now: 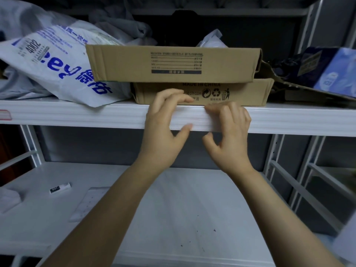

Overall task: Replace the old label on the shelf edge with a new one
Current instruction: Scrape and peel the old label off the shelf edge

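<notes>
**Both hands on shelf edge, mid-span**

The left hand (163, 122) has its grip clamped on the white shelf edge (96, 117): fingers over the top, thumb on the lower lip. The right hand (231, 135) is just beside it, fingertips curled onto the top of the edge, thumb hooked below. Can't tell if that grip is closed on anything.

Strip btwn the hands is blurred, so no label can be made out there. A red-bordered label (4, 115) sits on the same edge at far left, well apart from both hands.

Above are two stacked cardboard boxes (125, 62) w/ a plastic bag (48, 60) to their left. A small tag (59, 188) lies on the lower shelf (183, 209).
</notes>
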